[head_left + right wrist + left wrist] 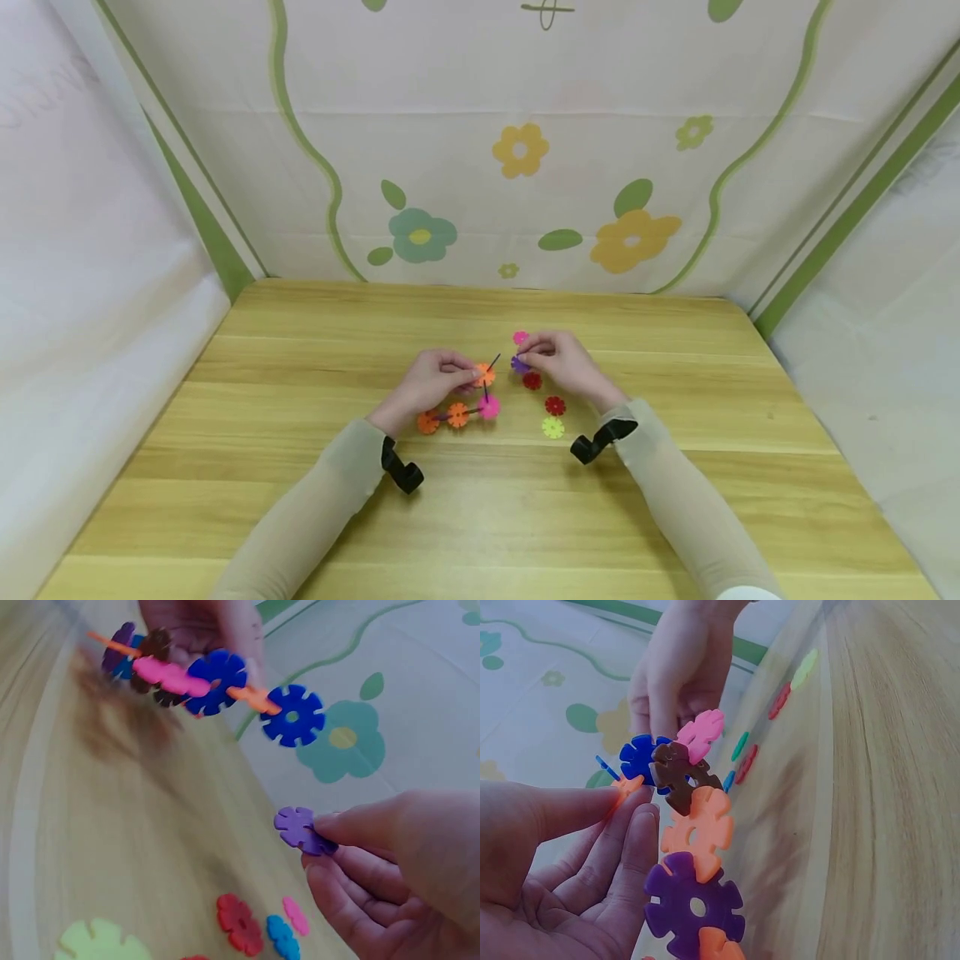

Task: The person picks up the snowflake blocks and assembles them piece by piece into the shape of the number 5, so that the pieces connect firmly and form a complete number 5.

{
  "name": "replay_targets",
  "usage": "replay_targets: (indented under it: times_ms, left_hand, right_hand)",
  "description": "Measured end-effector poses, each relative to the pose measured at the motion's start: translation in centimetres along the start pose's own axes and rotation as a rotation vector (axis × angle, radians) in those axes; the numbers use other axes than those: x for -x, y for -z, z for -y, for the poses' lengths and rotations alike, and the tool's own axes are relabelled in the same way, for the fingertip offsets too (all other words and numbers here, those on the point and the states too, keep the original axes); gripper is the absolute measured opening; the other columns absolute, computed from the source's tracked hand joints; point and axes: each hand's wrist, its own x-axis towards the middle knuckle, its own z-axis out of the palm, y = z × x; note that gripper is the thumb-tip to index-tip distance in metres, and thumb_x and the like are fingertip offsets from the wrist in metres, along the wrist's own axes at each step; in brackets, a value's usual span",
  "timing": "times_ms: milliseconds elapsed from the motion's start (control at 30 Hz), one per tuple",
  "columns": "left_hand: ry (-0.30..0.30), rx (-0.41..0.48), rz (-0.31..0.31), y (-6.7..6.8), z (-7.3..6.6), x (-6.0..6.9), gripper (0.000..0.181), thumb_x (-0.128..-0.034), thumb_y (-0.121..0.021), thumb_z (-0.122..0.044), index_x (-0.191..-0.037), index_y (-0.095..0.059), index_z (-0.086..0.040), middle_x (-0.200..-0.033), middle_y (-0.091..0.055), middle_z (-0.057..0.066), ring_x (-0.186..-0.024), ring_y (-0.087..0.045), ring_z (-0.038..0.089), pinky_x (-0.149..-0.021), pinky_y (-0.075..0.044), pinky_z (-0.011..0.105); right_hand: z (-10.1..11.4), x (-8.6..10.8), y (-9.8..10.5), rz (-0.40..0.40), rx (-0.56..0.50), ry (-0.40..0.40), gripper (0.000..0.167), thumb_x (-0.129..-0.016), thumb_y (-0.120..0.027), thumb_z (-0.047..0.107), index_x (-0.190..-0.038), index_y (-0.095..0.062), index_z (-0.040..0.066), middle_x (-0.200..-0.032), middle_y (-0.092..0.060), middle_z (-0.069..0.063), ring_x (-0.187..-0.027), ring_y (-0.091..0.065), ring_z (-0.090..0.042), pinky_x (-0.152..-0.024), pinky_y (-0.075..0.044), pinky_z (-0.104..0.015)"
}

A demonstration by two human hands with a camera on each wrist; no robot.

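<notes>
Nearest the head camera are the pale left sleeve (300, 508) and right sleeve (690, 508), reaching in from the bottom edge over a wood-grain table (480, 525). A black strap with a curled end sits at each wrist.

The left hand (427, 385) is nearly closed at the fingertips, pinching an orange disc (483, 376) between thumb and fingers. That disc is part of a chain (458, 407) of notched plastic discs slotted into one another at angles. A blue disc (292, 701) makes up its end toward the right hand; on the other side of the pinched piece come another blue one, then pink, brown, orange, purple and orange. Whether the far end touches the table cannot be told.

The right hand (566, 362) also has thumb and fingertips drawn together, gripping a single purple disc (294, 825) by its edge. This disc is near the blue end but apart from it.

Around and below the right hand lie loose discs: a pink disc (521, 337), a small blue piece (283, 937), two red discs (555, 400) and a yellow disc (553, 421). Behind the table hangs white cloth (450, 158) printed with flowers, leaves and wavy green lines
</notes>
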Motion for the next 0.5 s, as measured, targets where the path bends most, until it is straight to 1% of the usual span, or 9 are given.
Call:
replay_targets:
  times_ms: [133, 233, 300, 400, 500]
  left_hand:
    - [0.000, 0.006, 0.000, 0.0, 0.1, 0.0, 0.021, -0.0991, -0.070, -0.014, -0.111, -0.069, 0.003, -0.095, -0.074, 0.010, -0.089, -0.072, 0.025, -0.080, -0.060, 0.035]
    - [0.008, 0.012, 0.002, 0.1, 0.1, 0.0, 0.021, -0.0989, -0.070, -0.014, -0.111, -0.070, 0.003, -0.096, -0.074, 0.011, -0.089, -0.072, 0.025, -0.080, -0.060, 0.036]
    - [0.014, 0.013, 0.001, 0.1, 0.1, 0.0, 0.020, -0.0990, -0.070, -0.014, -0.110, -0.070, 0.002, -0.096, -0.074, 0.011, -0.089, -0.071, 0.025, -0.080, -0.060, 0.035]
    - [0.019, 0.013, -0.002, 0.1, 0.1, -0.1, 0.020, -0.0988, -0.070, -0.014, -0.110, -0.070, 0.002, -0.097, -0.074, 0.011, -0.089, -0.071, 0.025, -0.081, -0.060, 0.036]
    - [0.018, 0.018, -0.007, 0.1, 0.2, -0.1, 0.021, -0.0982, -0.071, -0.013, -0.111, -0.070, 0.003, -0.098, -0.074, 0.014, -0.090, -0.071, 0.027, -0.082, -0.060, 0.038]
  right_hand:
    - [0.8, 0.1, 0.6, -0.045, -0.080, -0.003, 0.022, -0.098, -0.069, 0.010, -0.119, -0.070, 0.001, -0.104, -0.073, -0.008, -0.097, -0.069, -0.027, -0.087, -0.056, -0.050]
    - [1.3, 0.2, 0.9, -0.071, -0.122, 0.004, 0.024, -0.098, -0.070, 0.011, -0.120, -0.071, 0.002, -0.106, -0.074, -0.010, -0.100, -0.068, -0.030, -0.092, -0.053, -0.054]
    - [1.6, 0.2, 1.1, -0.090, -0.129, 0.005, 0.023, -0.098, -0.071, 0.013, -0.119, -0.073, 0.003, -0.106, -0.074, -0.010, -0.100, -0.069, -0.029, -0.093, -0.053, -0.053]
    - [1.9, 0.1, 1.2, -0.118, -0.133, 0.011, 0.023, -0.097, -0.073, 0.014, -0.118, -0.073, 0.004, -0.106, -0.074, -0.009, -0.099, -0.070, -0.025, -0.092, -0.055, -0.048]
    - [2.3, 0.1, 1.2, -0.138, -0.152, 0.013, 0.025, -0.097, -0.074, 0.017, -0.118, -0.073, 0.004, -0.106, -0.074, -0.009, -0.098, -0.069, -0.026, -0.092, -0.055, -0.050]
